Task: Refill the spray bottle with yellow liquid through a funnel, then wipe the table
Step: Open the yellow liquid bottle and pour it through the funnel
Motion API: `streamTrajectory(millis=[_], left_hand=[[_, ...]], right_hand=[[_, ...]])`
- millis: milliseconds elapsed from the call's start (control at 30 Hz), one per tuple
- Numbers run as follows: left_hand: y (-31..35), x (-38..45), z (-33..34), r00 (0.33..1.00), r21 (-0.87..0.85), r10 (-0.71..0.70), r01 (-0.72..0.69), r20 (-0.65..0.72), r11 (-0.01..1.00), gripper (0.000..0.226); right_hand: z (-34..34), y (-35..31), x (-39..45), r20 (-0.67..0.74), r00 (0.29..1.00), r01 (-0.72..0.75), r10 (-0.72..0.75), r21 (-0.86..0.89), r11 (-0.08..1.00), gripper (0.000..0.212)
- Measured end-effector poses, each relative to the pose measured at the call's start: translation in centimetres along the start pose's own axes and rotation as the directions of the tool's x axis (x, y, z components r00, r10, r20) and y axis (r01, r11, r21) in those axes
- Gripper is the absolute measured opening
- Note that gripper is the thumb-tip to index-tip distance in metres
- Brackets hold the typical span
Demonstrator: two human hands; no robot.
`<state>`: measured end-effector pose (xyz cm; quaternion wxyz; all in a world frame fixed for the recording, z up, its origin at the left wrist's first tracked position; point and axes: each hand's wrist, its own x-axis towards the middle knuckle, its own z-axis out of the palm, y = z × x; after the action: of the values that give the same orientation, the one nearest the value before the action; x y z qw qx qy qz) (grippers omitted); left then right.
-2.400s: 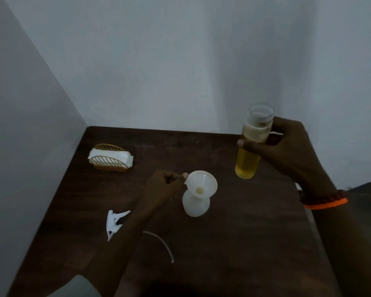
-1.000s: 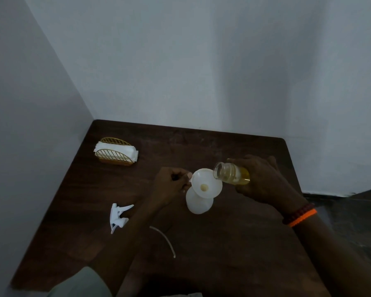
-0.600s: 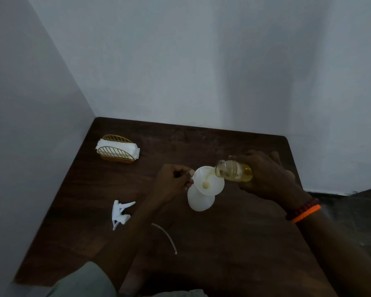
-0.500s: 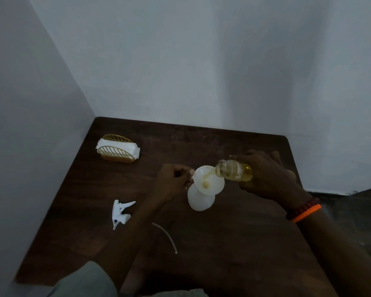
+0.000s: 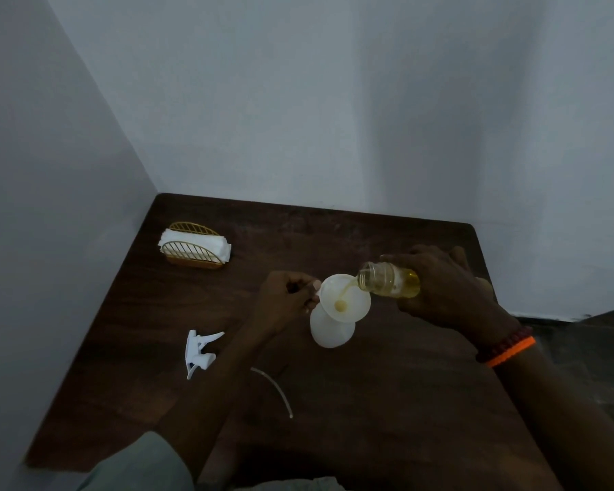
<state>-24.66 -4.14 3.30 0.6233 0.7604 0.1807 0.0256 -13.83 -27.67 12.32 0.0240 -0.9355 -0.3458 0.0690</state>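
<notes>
While the right hand point(image 5: 443, 288) grips a small clear jar point(image 5: 387, 279) tipped almost on its side, a thin yellow stream point(image 5: 348, 288) runs from the jar's mouth into a white funnel point(image 5: 344, 299). That funnel sits in the neck of a white spray bottle point(image 5: 332, 329), which stands near the middle of the dark wooden table point(image 5: 404, 384). Curled fingers of the left hand point(image 5: 284, 299) pinch the funnel's left rim. Some yellow liquid remains in the jar's lower side. To the left of the bottle, the white spray trigger head point(image 5: 199, 352) lies on the table, and its thin tube point(image 5: 277, 388) lies apart from it, nearer the person. A gold wire holder with white napkins point(image 5: 194, 246) stands near the far left corner.
</notes>
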Motion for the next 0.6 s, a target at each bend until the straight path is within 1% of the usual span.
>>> streamTrajectory(millis=[600], left_hand=[[0.20,-0.25,-0.04,1.000,0.011,0.005,-0.005,0.000,1.000,0.017]], right_hand=[[-0.49,-0.03,-0.32,-0.010,1.000,-0.002,0.002,-0.024,1.000,0.075]])
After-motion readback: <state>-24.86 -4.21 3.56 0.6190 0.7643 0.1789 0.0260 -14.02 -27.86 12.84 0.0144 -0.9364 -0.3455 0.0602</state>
